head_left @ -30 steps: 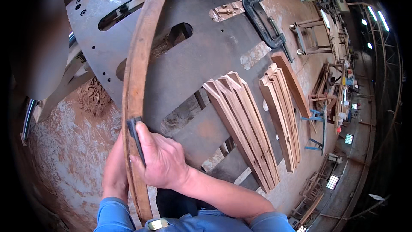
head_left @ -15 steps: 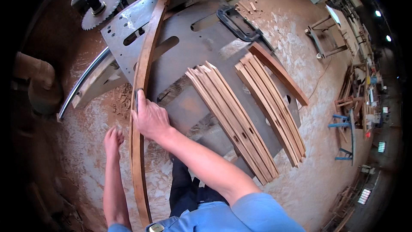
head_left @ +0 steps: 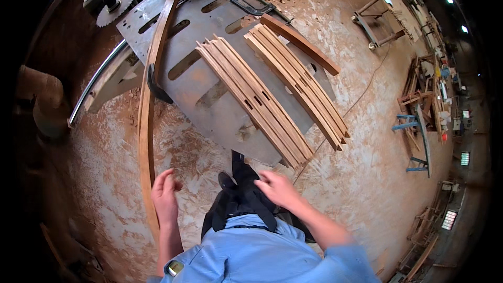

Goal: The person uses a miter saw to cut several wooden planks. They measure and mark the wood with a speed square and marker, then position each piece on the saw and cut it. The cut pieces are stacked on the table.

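Note:
My left hand [head_left: 165, 194], loosely open with bent fingers, is beside a long curved wooden beam [head_left: 145, 147] that lies across a grey slotted steel plate [head_left: 199, 118]. My right hand [head_left: 275, 188] is open over my legs, fingers slightly bent and empty. A black curved object [head_left: 160, 92] rests against the beam; I cannot make out what it is. Two bundles of curved wooden pieces [head_left: 254, 99] [head_left: 298, 81], some with dark slots, lie on the plate to the right, with a single brown board [head_left: 298, 42] beyond them.
A toothed saw blade [head_left: 107, 15] and a curved metal rail [head_left: 97, 78] are at the upper left. A black C-clamp [head_left: 246, 2] lies at the plate's far edge. A wheeled cart [head_left: 380, 15], piled wood with blue stands [head_left: 411, 123], and a cord [head_left: 361, 97] are to the right.
My right hand has let go of the dark object on the beam and moved down toward my body. My left hand has also moved, now beside the beam. The view takes in more floor.

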Tool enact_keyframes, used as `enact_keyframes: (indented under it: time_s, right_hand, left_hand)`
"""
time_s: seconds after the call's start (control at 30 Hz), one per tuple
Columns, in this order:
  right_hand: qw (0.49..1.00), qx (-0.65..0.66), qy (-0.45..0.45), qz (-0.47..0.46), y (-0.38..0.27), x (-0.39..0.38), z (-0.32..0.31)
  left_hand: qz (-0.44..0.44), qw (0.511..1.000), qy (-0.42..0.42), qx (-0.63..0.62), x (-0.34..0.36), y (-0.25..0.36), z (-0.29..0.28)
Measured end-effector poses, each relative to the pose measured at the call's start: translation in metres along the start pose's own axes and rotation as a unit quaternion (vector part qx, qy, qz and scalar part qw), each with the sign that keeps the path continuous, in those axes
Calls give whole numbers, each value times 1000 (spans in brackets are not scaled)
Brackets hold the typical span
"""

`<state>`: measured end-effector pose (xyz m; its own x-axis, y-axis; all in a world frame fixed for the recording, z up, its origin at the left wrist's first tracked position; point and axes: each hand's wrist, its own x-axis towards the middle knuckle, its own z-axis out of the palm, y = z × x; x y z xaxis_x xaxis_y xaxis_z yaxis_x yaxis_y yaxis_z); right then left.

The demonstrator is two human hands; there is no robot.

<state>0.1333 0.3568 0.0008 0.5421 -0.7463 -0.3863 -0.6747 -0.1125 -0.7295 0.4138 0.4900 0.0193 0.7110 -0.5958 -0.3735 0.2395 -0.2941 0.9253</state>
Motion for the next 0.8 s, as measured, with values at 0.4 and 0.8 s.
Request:
enact_keyframes:
  time_s: [0.4,0.8]
  right_hand:
    - [978,79,101,164,76,-109,-35]
    - [973,127,81,175,280,-128,-147]
  left_hand:
    - [50,961,-214,166,-32,-26,99]
    - [126,931,-34,340,-93,-56,257]
